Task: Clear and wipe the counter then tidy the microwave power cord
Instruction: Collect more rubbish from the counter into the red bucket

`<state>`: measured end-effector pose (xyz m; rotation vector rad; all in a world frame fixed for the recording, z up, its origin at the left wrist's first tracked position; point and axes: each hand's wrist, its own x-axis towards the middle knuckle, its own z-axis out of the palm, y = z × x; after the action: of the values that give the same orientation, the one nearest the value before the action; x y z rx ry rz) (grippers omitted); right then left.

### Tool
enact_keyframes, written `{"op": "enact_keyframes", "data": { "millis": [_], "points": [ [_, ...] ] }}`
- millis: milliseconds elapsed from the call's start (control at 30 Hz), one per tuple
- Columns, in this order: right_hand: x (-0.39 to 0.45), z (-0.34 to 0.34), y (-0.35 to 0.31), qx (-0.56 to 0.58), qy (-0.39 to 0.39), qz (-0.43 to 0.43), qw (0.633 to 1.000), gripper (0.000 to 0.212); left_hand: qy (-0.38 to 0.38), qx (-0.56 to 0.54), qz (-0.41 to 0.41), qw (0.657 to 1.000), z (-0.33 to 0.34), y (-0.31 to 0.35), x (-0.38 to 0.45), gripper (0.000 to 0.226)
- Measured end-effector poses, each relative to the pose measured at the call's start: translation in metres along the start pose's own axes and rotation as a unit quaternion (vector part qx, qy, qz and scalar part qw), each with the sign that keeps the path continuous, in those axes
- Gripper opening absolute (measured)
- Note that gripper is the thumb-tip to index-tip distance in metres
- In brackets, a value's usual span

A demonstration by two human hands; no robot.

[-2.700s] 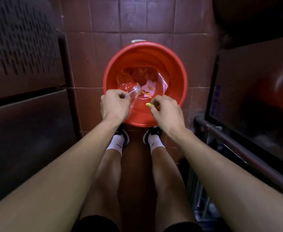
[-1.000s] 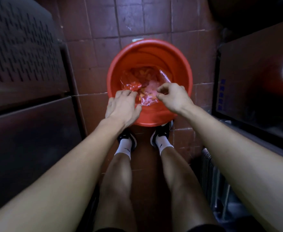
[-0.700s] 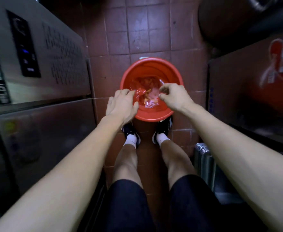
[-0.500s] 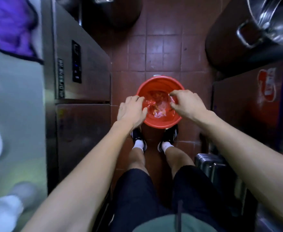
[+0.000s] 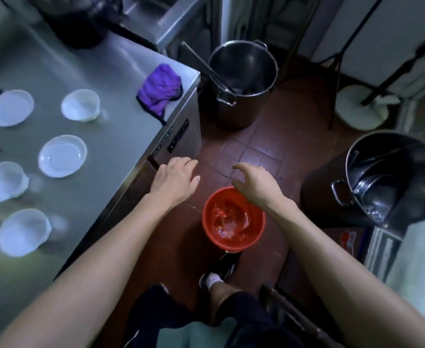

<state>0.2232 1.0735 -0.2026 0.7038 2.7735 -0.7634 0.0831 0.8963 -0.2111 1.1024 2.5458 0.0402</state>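
With both hands empty, fingers loose, left hand [image 5: 175,180] is nearer the cloth [image 5: 159,92], which sits at 12 o'clock from it on the counter [image 5: 121,126] corner; right hand [image 5: 255,184] hangs over the bucket [image 5: 234,218].

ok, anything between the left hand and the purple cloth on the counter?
Nothing visible. The left hand hangs off the counter's edge; the purple cloth lies at the near corner, with bare steel between. The white bowls sit further left.

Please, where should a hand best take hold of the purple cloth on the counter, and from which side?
Probably pinch the bunched top of the purple cloth from above. It lies crumpled in raised folds near the counter corner, so nothing blocks a downward reach.
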Motion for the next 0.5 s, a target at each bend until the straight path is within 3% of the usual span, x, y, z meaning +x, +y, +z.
{"op": "enact_keyframes", "data": {
  "millis": [233, 500],
  "points": [
    [0.008, -0.024, -0.098, -0.056, 0.017, -0.111, 0.992, 0.039, 0.086, -0.08, -0.091, 0.989, -0.042, -0.061, -0.058, 0.053],
    [-0.016, 0.008, -0.234, -0.087, 0.01, -0.221, 0.971, 0.04, 0.128, -0.083, -0.169, 0.974, -0.057, -0.147, -0.17, 0.055]
  ]
}}
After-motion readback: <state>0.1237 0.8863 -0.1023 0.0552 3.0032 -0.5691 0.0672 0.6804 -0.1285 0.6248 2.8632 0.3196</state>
